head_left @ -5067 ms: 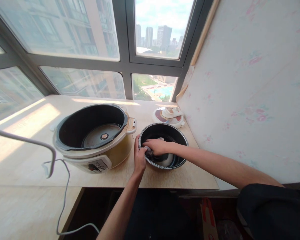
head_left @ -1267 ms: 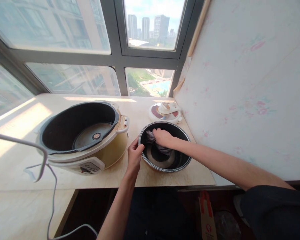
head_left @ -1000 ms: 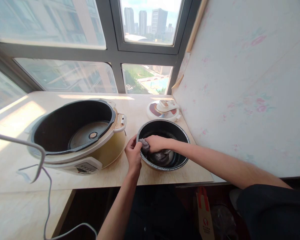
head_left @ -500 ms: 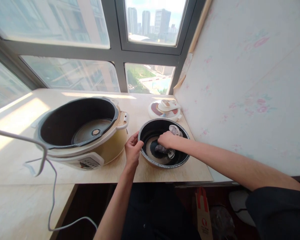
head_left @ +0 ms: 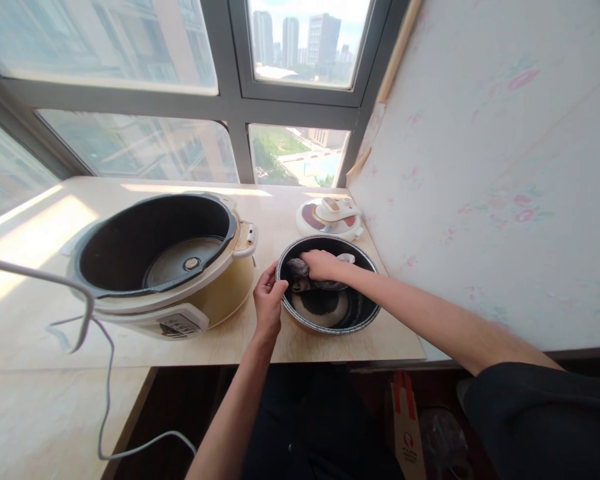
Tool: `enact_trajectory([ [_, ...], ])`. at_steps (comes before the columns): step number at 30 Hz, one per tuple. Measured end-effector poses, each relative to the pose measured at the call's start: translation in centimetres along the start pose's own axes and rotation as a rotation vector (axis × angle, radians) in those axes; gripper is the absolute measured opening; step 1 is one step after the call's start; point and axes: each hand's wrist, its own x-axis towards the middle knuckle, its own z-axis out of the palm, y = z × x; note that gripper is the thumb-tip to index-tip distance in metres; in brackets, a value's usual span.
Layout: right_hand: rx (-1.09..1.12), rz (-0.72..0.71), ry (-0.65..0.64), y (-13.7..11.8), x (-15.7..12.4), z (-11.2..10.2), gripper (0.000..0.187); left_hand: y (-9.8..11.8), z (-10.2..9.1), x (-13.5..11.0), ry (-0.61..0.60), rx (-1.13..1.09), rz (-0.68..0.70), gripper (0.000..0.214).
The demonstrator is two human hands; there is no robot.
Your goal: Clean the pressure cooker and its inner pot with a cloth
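A black inner pot (head_left: 360, 319) stands on the pale wooden counter (head_left: 290, 230) near the right wall. My left hand (head_left: 269, 297) grips the pot's left rim with curled fingers. My right hand (head_left: 321, 264) reaches inside the pot and presses a dark grey cloth (head_left: 300, 270) against the far left of its inner wall. Part of the cloth is hidden under my fingers.
A large cream rice cooker (head_left: 163, 263) with its dark cavity open stands left of the pot. Its white lid (head_left: 330, 217) lies behind the pot by the wall. A white power cord (head_left: 105, 393) hangs off the counter's front edge. Windows run along the back.
My right hand has swept the cloth round inside the pot, from the middle and right to the far left wall. My left hand has stayed on the rim.
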Motion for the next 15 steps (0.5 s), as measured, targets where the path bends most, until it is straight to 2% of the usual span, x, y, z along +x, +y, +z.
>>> enact_trajectory([
  [8,0.229,-0.067,-0.012,-1.1,-0.5,1.1,0.043,0.1,0.2,0.0,0.026,0.057,0.041,0.047],
  [11,0.478,-0.084,-0.052,-2.2,-0.9,1.6,0.052,0.2,0.5,-0.1,0.056,0.072,0.053,0.046],
  [13,0.697,-0.046,-0.064,-3.0,-1.5,1.9,0.051,0.2,0.6,-0.1,0.070,0.078,0.059,0.044],
  [15,0.827,0.006,-0.080,-3.4,-2.1,2.0,0.047,0.3,0.7,-0.1,0.072,0.079,0.066,0.043],
])
